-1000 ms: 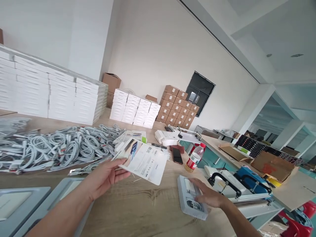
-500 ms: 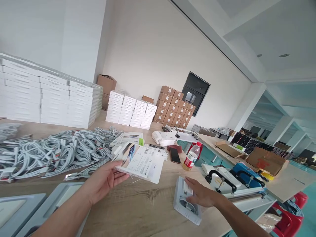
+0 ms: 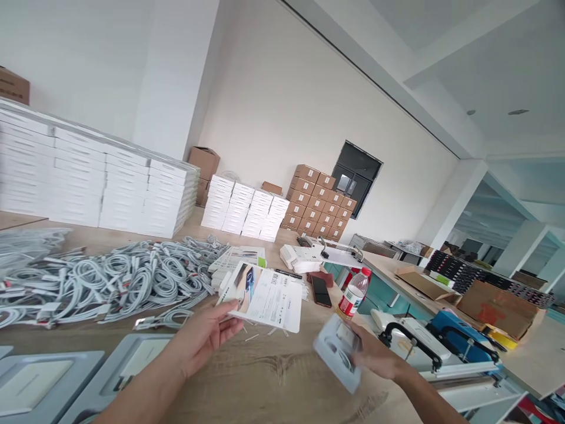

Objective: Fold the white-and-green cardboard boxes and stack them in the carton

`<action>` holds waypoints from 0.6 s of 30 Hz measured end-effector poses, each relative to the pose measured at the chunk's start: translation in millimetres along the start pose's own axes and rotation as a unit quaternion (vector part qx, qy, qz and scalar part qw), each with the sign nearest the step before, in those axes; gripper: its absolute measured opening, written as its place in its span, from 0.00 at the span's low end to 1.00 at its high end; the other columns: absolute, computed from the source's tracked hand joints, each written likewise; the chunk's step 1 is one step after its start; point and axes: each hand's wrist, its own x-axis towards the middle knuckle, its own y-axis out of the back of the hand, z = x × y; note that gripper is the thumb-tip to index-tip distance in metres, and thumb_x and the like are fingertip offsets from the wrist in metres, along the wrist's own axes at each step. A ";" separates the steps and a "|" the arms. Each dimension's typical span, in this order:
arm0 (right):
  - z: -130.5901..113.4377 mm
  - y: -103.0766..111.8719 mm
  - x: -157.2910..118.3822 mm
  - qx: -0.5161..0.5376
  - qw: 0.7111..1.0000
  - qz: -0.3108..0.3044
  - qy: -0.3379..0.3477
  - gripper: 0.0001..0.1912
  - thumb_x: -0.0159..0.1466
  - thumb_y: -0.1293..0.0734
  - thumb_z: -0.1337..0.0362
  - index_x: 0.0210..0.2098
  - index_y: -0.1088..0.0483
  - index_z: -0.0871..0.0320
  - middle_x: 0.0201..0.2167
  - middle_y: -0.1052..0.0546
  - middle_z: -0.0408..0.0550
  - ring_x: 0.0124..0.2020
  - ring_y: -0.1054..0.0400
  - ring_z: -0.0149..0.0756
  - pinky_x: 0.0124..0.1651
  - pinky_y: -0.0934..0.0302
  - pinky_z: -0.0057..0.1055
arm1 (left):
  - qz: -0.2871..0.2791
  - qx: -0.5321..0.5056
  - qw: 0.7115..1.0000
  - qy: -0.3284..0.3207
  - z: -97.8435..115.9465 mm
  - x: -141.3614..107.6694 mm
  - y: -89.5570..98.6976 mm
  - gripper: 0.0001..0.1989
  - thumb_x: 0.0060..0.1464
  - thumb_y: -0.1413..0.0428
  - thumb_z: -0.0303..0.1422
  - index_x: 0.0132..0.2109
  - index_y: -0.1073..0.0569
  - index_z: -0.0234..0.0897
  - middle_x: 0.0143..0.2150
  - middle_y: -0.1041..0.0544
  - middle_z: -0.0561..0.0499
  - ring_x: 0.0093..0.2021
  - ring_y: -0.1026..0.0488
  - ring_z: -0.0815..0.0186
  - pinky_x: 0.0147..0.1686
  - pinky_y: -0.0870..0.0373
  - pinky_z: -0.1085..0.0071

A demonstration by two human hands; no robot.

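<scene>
My left hand [image 3: 200, 338] grips the lower left corner of a white printed card sleeve [image 3: 265, 297], which shows a product photo and a QR code. My right hand [image 3: 375, 355] holds a grey-white plastic package [image 3: 336, 353] with a coiled white cable inside, lifted off the table and tilted. That package is blurred, and my fingers cover part of it. A large heap of coiled white cables [image 3: 119, 280] lies on the wooden table [image 3: 265, 377], beyond and left of my left hand.
Near my right hand stand an impulse heat sealer [image 3: 410, 341], a water bottle [image 3: 354, 293] and a black phone [image 3: 321, 291]. Grey trays [image 3: 44, 383] sit at the near left. Stacks of white boxes [image 3: 97, 176] and brown cartons [image 3: 313, 200] stand behind the table.
My right hand has lifted the plastic package off the table and tilted it. The printed card has moved slightly right in my left hand. The whole view has shifted with my head.
</scene>
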 end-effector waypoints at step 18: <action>-107.4 -40.8 58.4 -0.128 0.971 0.204 0.012 0.40 0.54 0.31 0.49 0.63 0.37 0.56 0.61 0.33 0.61 0.64 0.42 0.58 0.63 0.46 0.50 | -0.028 0.002 1.000 -0.004 -32.1 -3.9 -13.3 0.20 0.43 0.31 0.22 0.45 0.25 0.33 0.51 0.20 0.40 0.52 0.22 0.53 0.42 0.18 0.68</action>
